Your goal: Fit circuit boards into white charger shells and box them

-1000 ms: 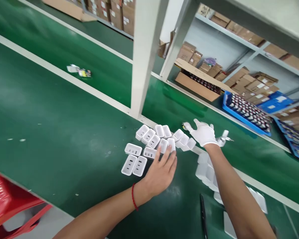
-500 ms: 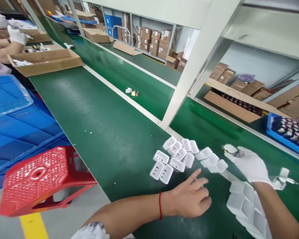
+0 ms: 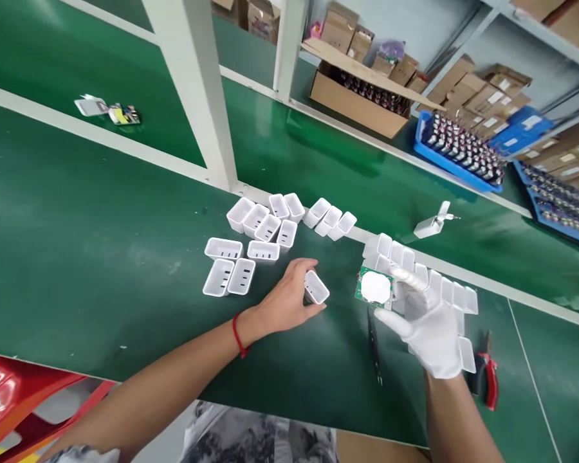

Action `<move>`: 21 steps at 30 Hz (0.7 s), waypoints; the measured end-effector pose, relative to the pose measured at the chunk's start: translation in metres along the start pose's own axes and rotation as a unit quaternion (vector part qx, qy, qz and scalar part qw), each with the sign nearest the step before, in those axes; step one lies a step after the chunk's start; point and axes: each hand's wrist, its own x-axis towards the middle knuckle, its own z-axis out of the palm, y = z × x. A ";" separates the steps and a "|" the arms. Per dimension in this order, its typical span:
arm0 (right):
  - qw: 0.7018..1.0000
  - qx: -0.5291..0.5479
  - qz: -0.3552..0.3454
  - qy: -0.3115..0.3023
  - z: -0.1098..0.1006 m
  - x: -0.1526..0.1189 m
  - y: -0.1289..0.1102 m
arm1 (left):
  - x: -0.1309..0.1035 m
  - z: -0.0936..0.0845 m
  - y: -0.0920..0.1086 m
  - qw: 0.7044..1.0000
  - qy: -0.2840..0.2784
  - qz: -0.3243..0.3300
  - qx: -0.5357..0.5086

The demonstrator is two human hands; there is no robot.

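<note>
My bare left hand (image 3: pixel 289 297), with a red string at the wrist, has its thumb and fingers around a small white plastic case (image 3: pixel 316 287) whose open side faces up. My right hand (image 3: pixel 427 321), in a white glove, grips a green circuit board (image 3: pixel 375 287) with a round white patch between thumb and fingers. Left of my left hand stand several white cases (image 3: pixel 241 276) with slots in them. More white cases (image 3: pixel 446 290) stand in rows behind and beside my right hand, which partly hides them.
Tweezers (image 3: pixel 374 347) and red-handled pliers (image 3: pixel 489 379) lie on the green table. A white assembly (image 3: pixel 430 226) and a yellow-and-white part (image 3: pixel 121 114) rest on the green strip behind. A white post (image 3: pixel 193 83) rises beyond the cases. Blue trays (image 3: pixel 456 168) hold many parts.
The view has swung right and down. My left hand has closed around a white case. My right hand has come back from the far strip, nearer my left hand, with the board in it.
</note>
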 end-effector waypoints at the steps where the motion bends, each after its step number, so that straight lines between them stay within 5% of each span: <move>1: 1.000 0.006 -0.003 -0.002 0.001 -0.005 0.000 | 0.000 -0.001 0.000 1.000 -0.012 -0.009 -0.011; 7: 0.984 -0.071 -0.151 -0.068 0.011 0.001 -0.026 | 0.006 -0.014 -0.002 0.990 -0.111 0.018 -0.080; 11: 0.961 -0.162 -0.213 -0.074 0.022 0.009 -0.037 | 0.008 -0.018 -0.003 0.989 -0.117 0.050 -0.073; 21: 0.935 -0.249 -0.243 -0.066 0.025 0.004 -0.040 | 0.003 -0.011 0.004 0.987 -0.084 0.086 -0.110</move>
